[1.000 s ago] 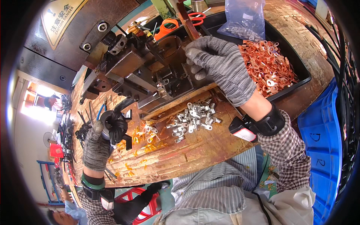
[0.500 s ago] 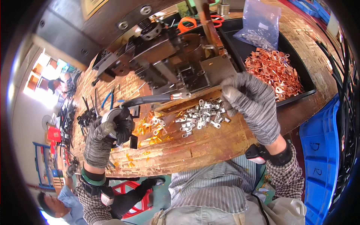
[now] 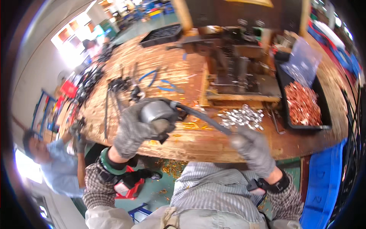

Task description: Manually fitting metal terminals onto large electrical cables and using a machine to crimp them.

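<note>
My left hand [image 3: 131, 133], in a grey knitted glove, is closed around a round grey and black part [image 3: 154, 111], held over the table's near edge. From that part a thick black cable [image 3: 206, 118] runs to the right. My right hand [image 3: 254, 150], gloved alike, has its fingers wrapped around the cable's far end, so that end is hidden. Behind the cable lies a pile of silver cable lugs [image 3: 242, 116] on the wooden table [image 3: 183, 147]. Small yellow-orange pieces [image 3: 192, 126] are scattered under the cable.
A dark metal press [image 3: 240, 70] stands behind the lugs. To its right, a black tray [image 3: 327, 126] holds copper lugs [image 3: 301, 103] and a clear bag [image 3: 305, 63]. Blue-handled pliers [image 3: 167, 87] lie left of the press. A blue crate [image 3: 324, 183] is at right; another person [image 3: 63, 164] sits at left.
My right hand has come down and taken hold of the cable's end, where a lug showed before. The left hand has brought the round part right. The view has shifted, showing more table at left.
</note>
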The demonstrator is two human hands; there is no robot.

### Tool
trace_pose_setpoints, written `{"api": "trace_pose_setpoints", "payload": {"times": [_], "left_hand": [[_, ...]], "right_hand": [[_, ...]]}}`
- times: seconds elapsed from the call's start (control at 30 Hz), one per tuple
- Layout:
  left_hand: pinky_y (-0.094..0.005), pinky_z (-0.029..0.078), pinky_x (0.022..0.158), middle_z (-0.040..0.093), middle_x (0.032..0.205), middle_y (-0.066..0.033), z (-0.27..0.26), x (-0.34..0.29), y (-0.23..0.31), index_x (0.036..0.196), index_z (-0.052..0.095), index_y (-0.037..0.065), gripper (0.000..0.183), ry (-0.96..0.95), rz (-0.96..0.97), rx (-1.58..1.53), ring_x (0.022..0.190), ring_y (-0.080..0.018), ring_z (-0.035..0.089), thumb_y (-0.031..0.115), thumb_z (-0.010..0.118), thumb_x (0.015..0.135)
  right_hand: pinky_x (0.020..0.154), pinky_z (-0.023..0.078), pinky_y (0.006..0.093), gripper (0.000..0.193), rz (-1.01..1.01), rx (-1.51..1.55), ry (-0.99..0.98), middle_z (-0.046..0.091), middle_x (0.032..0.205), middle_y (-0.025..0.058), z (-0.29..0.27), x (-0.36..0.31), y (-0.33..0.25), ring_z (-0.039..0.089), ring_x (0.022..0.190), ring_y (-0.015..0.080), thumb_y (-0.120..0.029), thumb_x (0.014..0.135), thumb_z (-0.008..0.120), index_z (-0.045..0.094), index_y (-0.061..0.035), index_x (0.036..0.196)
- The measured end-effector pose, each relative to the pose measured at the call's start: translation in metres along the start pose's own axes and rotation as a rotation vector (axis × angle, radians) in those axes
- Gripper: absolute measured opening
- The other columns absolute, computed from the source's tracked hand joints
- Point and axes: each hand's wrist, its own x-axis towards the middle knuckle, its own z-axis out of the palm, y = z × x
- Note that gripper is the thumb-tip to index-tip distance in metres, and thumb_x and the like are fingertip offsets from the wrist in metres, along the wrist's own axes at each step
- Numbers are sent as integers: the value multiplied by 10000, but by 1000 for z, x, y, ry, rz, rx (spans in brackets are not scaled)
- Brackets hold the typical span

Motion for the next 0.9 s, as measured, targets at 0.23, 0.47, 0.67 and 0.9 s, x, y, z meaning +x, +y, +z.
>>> {"api": "trace_pose_setpoints", "payload": {"times": [0.23,0.47,0.67,0.9], "left_hand": [[-310,477,774,610,964,-96,-14,-32,-10,948,619,26,406,62,467,146,891,-223,593,228,767,629],[-361,487,781,590,1016,-92,-60,-48,9,762,618,68,174,101,986,745,932,-275,580,152,718,647],[-382,443,872,550,1114,-83,-47,-75,31,956,596,99,231,-387,1093,920,1058,-261,516,200,557,753],[-443,391,918,549,1106,-26,-40,-42,0,933,616,190,288,-597,961,1149,1030,-227,514,366,578,708]], "right_hand": [[564,403,222,284,223,414,149,564,720,28,23,-40,16,504,633,98,-306,814,606,585,-26,855],[759,471,382,442,-465,-724,250,571,984,157,9,-21,0,559,881,314,-382,792,603,542,-43,1069],[912,358,426,282,-1278,-1259,301,556,1049,36,53,-12,-94,536,965,198,-260,792,516,574,-172,1053],[568,451,396,375,-236,-979,-293,601,693,145,30,-8,-26,599,627,281,-321,845,498,546,-32,1079]]}}
